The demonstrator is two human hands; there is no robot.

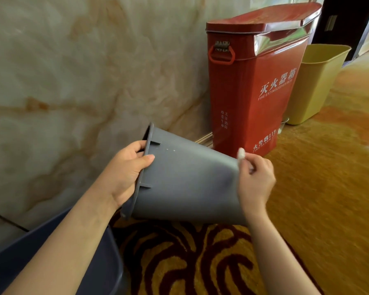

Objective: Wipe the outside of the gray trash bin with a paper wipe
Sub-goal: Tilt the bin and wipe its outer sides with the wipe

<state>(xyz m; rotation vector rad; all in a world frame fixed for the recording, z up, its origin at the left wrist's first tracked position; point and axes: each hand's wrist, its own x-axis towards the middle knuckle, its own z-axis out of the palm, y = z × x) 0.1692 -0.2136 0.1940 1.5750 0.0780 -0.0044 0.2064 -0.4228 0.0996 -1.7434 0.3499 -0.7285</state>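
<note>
The gray trash bin (185,184) is held in the air on its side, rim to the left and base to the right. My left hand (126,173) grips the rim, thumb on the outer wall and fingers inside the mouth. At the base end, my right hand (255,182) pinches a small crumpled white paper wipe (241,154) against the bin's bottom corner. The bin's inside and its base face are hidden from me.
A red fire extinguisher box (254,81) stands against the marble wall (73,71), with a yellow bin (315,84) behind it to the right. A dark blue bin (58,252) sits at the lower left. Patterned carpet (200,262) covers the floor below.
</note>
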